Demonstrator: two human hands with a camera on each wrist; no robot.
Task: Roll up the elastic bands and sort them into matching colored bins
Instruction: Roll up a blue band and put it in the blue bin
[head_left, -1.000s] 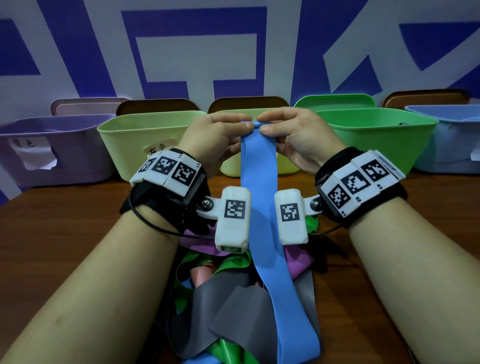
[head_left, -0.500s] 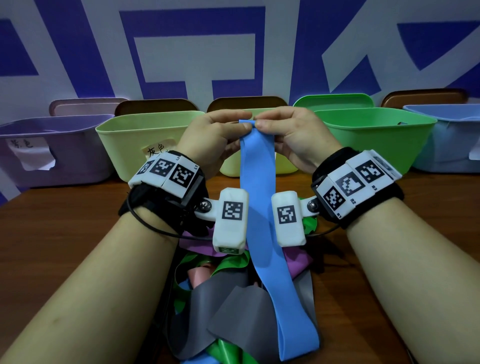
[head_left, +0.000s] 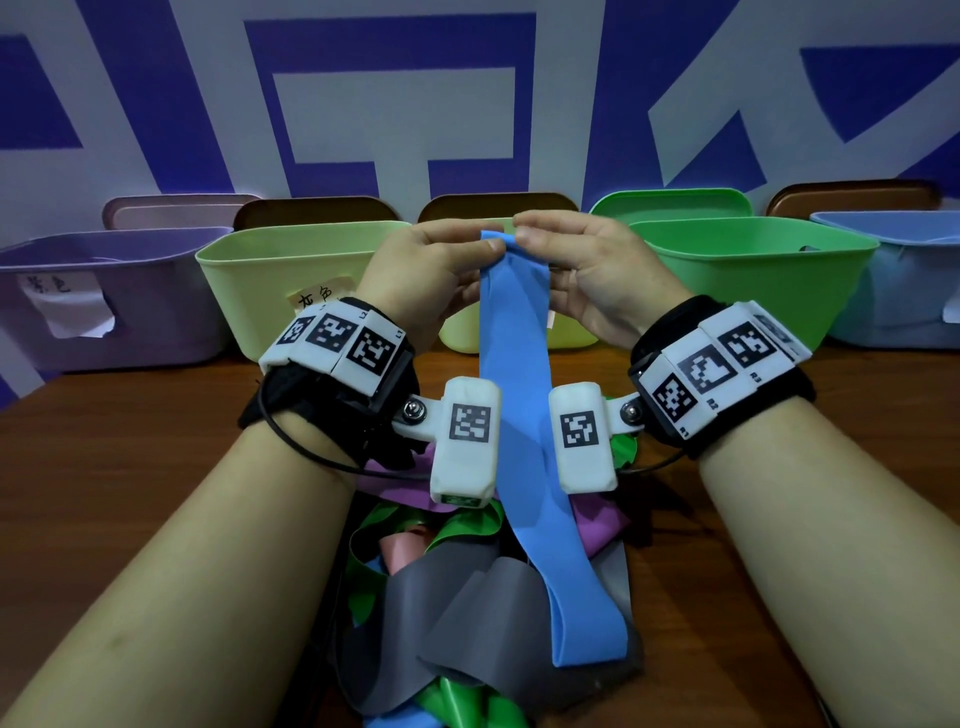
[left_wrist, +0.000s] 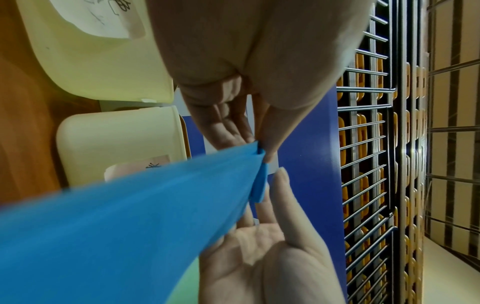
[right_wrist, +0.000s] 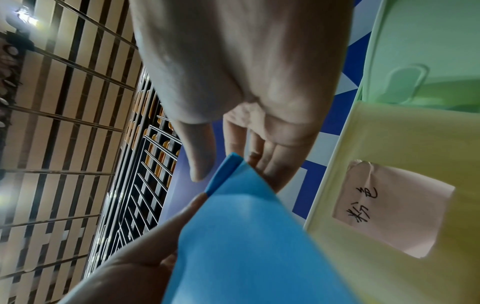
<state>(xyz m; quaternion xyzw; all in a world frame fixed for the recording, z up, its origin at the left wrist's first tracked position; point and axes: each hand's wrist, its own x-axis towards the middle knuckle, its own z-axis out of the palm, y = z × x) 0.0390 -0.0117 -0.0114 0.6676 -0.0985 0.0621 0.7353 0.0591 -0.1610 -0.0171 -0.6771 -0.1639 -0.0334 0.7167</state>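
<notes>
A long blue elastic band (head_left: 524, 441) hangs from both hands, raised above the table in front of the bins. My left hand (head_left: 441, 260) pinches its top left corner and my right hand (head_left: 582, 254) pinches the top right corner. The wrist views show the top edge (left_wrist: 259, 176) folded over into a narrow first turn (right_wrist: 223, 172) between thumbs and fingers. The band's lower end lies on a heap of grey, green, purple and pink bands (head_left: 467, 597) near the table's front. The blue bin (head_left: 904, 280) stands at the far right.
A row of bins lines the back of the wooden table (head_left: 130, 467): purple (head_left: 104, 296) at left, then a yellow-green one (head_left: 280, 291), a pale yellow one (right_wrist: 389, 144) behind the hands, and a green one (head_left: 753, 270). Lids lean against the wall behind them.
The blue band's lower end has slid a little up the heap, and the fingertips have worked the top edge over slightly. Both hands stay in nearly the same place.
</notes>
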